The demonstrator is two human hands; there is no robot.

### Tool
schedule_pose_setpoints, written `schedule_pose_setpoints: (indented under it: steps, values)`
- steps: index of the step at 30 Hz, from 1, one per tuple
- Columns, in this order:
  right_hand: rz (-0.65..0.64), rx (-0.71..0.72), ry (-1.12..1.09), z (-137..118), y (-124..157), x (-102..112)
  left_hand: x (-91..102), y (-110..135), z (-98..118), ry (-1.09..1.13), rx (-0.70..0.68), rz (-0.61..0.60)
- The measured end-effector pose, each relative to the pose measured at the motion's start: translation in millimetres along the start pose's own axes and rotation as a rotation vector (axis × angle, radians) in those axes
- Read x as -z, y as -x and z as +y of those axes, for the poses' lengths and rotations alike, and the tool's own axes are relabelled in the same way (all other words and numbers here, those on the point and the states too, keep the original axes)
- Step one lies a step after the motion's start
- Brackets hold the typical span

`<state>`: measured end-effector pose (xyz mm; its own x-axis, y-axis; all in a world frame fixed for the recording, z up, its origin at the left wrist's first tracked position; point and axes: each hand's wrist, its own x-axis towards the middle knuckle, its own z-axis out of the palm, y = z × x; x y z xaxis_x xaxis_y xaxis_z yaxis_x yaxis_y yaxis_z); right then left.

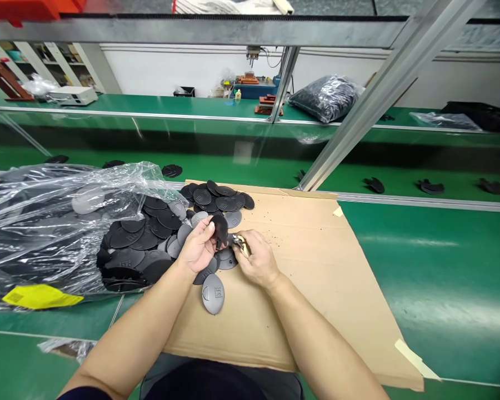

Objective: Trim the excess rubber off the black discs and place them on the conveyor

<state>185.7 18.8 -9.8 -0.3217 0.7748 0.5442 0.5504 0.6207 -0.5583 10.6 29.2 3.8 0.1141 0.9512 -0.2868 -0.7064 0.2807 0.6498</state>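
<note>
My left hand (199,247) is closed on a dark oval plastic piece (220,228), held on edge above a sheet of brown cardboard (316,266). Right beside it, my right hand (256,260) is closed on a small tool with a yellowish handle (240,242), its tip at the piece's lower edge. A heap of the same black and grey oval pieces (150,233) spills from a clear plastic bag (45,222) at the left. One grey piece (213,293) lies alone on the cardboard below my hands.
The cardboard lies on a green workbench (441,278). Behind runs a green conveyor belt (241,161) carrying a few dark pieces (431,187). A slanted metal frame post (370,105) rises at centre right. A black bag (325,97) sits on the far bench.
</note>
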Motion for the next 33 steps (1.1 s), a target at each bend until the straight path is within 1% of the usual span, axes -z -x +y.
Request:
schedule_pose_setpoints:
  steps: [2,4,7,11,16,27,33]
  values:
    - [-0.004,0.016,0.011,-1.3,0.1,-0.2,0.2,-0.6,1.0,0.008,0.005,0.052]
    - [-0.014,0.016,0.029,-1.8,0.0,-0.3,0.6,-1.7,1.9,0.028,-0.005,0.07]
    - [-0.057,0.008,0.073,-2.7,-0.4,-0.4,1.1,-2.4,2.8,0.059,0.018,0.007]
    - [-0.168,0.023,0.163,-6.7,-0.5,-0.3,1.5,-1.4,2.8,0.045,0.099,-0.093]
    - [-0.237,-0.003,0.26,-11.9,-1.1,0.6,1.5,-1.2,1.5,-0.02,0.14,-0.088]
    - [-0.347,-0.065,0.296,-15.2,-1.9,2.7,0.1,0.1,-1.2,-0.091,0.123,-0.063]
    - [-0.421,-0.098,0.344,-19.4,-3.6,7.9,-1.2,-0.3,-4.5,-0.134,0.058,-0.025]
